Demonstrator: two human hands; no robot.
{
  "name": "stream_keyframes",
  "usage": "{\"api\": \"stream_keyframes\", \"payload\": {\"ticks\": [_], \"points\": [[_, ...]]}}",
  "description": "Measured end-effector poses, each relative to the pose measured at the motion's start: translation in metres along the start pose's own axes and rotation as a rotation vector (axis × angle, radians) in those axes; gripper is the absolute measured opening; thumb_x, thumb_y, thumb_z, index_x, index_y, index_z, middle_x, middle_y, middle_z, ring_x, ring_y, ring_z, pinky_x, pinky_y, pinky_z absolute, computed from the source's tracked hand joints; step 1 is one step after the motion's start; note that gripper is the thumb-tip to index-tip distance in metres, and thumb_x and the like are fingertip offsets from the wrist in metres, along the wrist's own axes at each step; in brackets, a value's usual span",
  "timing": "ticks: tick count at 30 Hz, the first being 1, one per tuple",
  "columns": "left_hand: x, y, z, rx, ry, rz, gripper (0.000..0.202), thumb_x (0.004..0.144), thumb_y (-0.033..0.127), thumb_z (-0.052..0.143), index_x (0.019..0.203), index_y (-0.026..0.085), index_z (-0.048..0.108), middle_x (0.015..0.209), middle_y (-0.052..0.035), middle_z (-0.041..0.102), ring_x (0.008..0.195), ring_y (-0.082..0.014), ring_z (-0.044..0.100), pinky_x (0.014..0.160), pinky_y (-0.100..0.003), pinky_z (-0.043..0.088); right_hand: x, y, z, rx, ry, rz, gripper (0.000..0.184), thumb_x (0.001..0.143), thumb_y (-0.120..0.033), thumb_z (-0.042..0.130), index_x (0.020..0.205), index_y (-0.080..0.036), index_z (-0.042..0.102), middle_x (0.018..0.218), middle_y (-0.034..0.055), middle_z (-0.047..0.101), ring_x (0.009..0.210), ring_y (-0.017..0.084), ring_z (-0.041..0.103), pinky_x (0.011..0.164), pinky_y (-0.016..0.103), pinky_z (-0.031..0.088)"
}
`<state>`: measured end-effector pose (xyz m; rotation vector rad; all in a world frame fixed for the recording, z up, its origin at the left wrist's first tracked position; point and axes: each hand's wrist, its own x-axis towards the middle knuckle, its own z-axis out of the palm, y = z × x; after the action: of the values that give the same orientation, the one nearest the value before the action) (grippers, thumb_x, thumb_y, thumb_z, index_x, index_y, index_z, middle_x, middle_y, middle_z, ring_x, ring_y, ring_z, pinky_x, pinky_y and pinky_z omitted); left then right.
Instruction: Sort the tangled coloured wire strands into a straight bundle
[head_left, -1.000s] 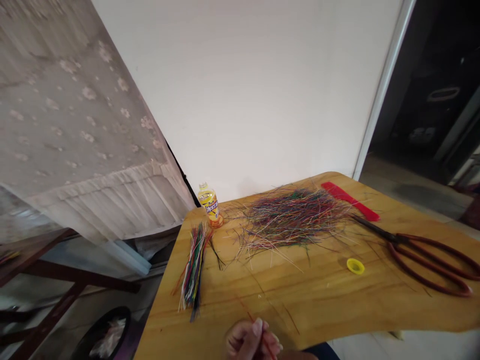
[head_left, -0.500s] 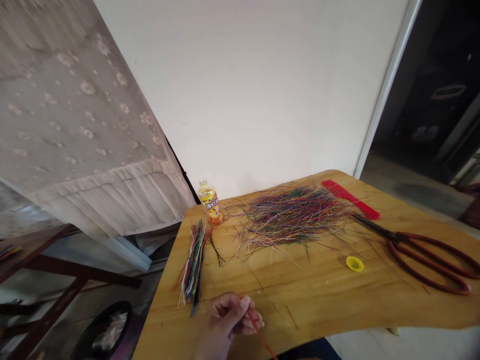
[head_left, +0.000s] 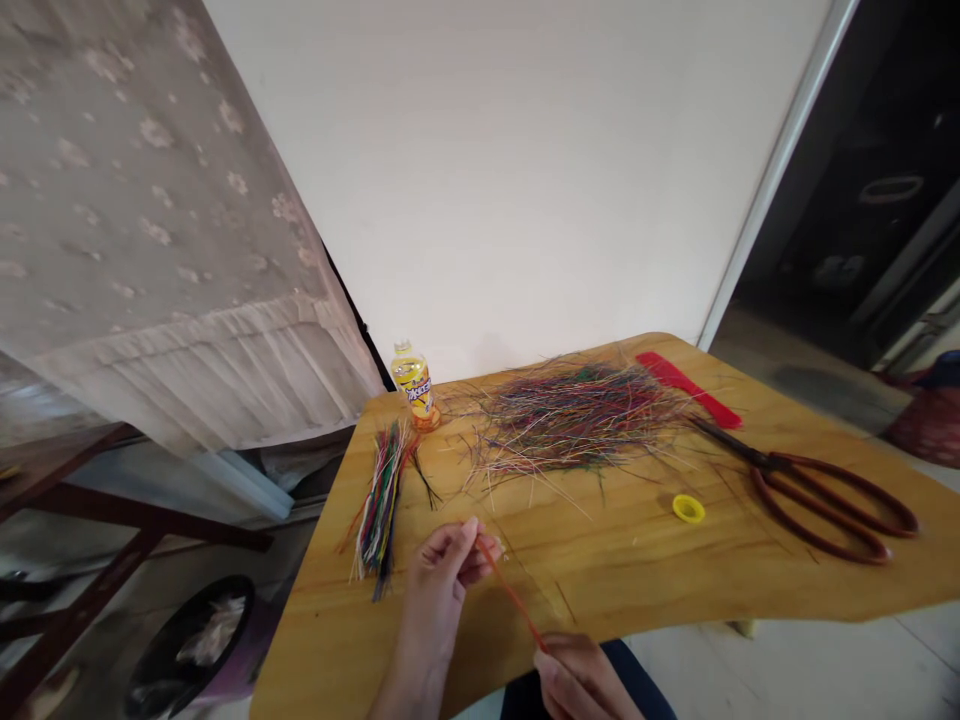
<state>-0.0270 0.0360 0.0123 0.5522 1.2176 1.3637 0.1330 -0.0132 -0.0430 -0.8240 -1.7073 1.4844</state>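
Note:
Near the table's front edge, my left hand [head_left: 454, 560] pinches one end of a thin bundle of orange wires [head_left: 514, 597] between thumb and fingers. My right hand [head_left: 577, 675], lower and to the right, is closed on the other end, so the strands run straight between both hands. Left of my left hand lies a bundle of multicoloured wires [head_left: 384, 500], with a few black wires [head_left: 427, 478] beside it. Beyond my hands spreads a large loose heap of thin coloured wires [head_left: 585, 415].
A clear bottle with a yellow label [head_left: 415, 385] stands at the back left. To the right lie large scissors [head_left: 802, 490], a yellow ring [head_left: 688, 508] and a flat red strip [head_left: 690, 390]. A black bin [head_left: 191, 640] is on the floor at left.
My right hand has come up into view, closed on the lower end of the orange wires. My left hand has moved up a little, still pinching the other end.

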Motion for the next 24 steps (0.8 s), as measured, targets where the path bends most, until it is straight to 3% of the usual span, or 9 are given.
{"api": "stream_keyframes", "payload": {"ticks": [2, 4, 7, 10, 12, 15, 20, 24], "points": [[0.002, 0.0, 0.0, -0.033, 0.034, 0.013, 0.035, 0.048, 0.036, 0.086, 0.064, 0.013, 0.066, 0.06, -0.0035, 0.07, 0.057, -0.0142, 0.067, 0.053, -0.018, 0.051, 0.001, 0.003, 0.002, -0.04, 0.0, -0.009, 0.056, 0.094, -0.055, 0.021, 0.052, -0.018, 0.029, 0.054, -0.0016, 0.036, 0.053, 0.009, 0.038, 0.057, 0.023, 0.033], [0.002, -0.003, 0.0, -0.042, -0.019, -0.043, 0.037, 0.054, 0.043, 0.082, 0.073, 0.014, 0.067, 0.068, -0.0069, 0.073, 0.065, -0.0173, 0.069, 0.059, -0.022, 0.053, 0.002, 0.005, 0.003, -0.035, 0.03, -0.027, 0.056, 0.094, -0.053, 0.02, 0.051, -0.018, 0.029, 0.054, -0.0015, 0.037, 0.054, 0.01, 0.039, 0.058, 0.024, 0.033], [-0.006, -0.015, 0.004, 0.004, -0.285, -0.221, 0.061, 0.062, 0.066, 0.065, 0.09, 0.012, 0.07, 0.083, -0.0167, 0.073, 0.083, -0.0274, 0.069, 0.073, -0.036, 0.053, 0.007, 0.002, 0.002, 0.018, 0.065, -0.034, 0.057, 0.094, -0.054, 0.021, 0.051, -0.018, 0.03, 0.053, -0.0022, 0.034, 0.053, 0.01, 0.036, 0.057, 0.024, 0.03], [-0.019, -0.025, 0.011, 0.115, -0.515, -0.181, 0.065, 0.067, 0.066, 0.06, 0.103, 0.013, 0.069, 0.104, -0.0186, 0.069, 0.104, -0.03, 0.062, 0.093, -0.041, 0.043, 0.012, -0.006, -0.001, 0.109, 0.021, 0.009, 0.059, 0.091, -0.06, 0.025, 0.05, -0.018, 0.032, 0.052, -0.0031, 0.032, 0.052, 0.01, 0.032, 0.055, 0.025, 0.028], [-0.027, -0.025, 0.016, 0.225, -0.556, -0.094, 0.054, 0.074, 0.06, 0.056, 0.099, 0.014, 0.071, 0.108, -0.0174, 0.068, 0.106, -0.0296, 0.06, 0.098, -0.042, 0.039, 0.013, -0.01, -0.003, 0.188, -0.034, 0.044, 0.059, 0.088, -0.063, 0.029, 0.05, -0.018, 0.033, 0.052, -0.0032, 0.032, 0.052, 0.01, 0.03, 0.055, 0.025, 0.026], [-0.035, -0.016, 0.023, 0.369, -0.523, 0.017, 0.042, 0.084, 0.05, 0.05, 0.084, 0.016, 0.075, 0.101, -0.0147, 0.071, 0.102, -0.0288, 0.062, 0.099, -0.042, 0.037, 0.013, -0.012, -0.004, 0.289, -0.061, 0.095, 0.06, 0.085, -0.066, 0.035, 0.048, -0.019, 0.033, 0.049, -0.0041, 0.031, 0.049, 0.009, 0.027, 0.053, 0.025, 0.023], [-0.036, -0.005, 0.027, 0.351, -0.604, -0.021, 0.041, 0.084, 0.045, 0.051, 0.064, 0.018, 0.074, 0.081, -0.0122, 0.074, 0.09, -0.0292, 0.066, 0.09, -0.041, 0.044, 0.011, -0.006, 0.0, 0.37, -0.064, 0.141, 0.061, 0.082, -0.068, 0.038, 0.047, -0.019, 0.03, 0.046, -0.0055, 0.028, 0.046, 0.008, 0.022, 0.049, 0.026, 0.018], [-0.027, -0.001, 0.015, 0.361, -0.662, -0.015, 0.045, 0.088, 0.042, 0.044, 0.066, 0.018, 0.074, 0.077, -0.0114, 0.074, 0.09, -0.0284, 0.066, 0.091, -0.041, 0.043, 0.005, 0.003, 0.004, 0.371, -0.095, 0.069, 0.06, 0.085, -0.065, 0.034, 0.048, -0.019, 0.029, 0.046, -0.0052, 0.028, 0.045, 0.007, 0.022, 0.047, 0.025, 0.017]]}}
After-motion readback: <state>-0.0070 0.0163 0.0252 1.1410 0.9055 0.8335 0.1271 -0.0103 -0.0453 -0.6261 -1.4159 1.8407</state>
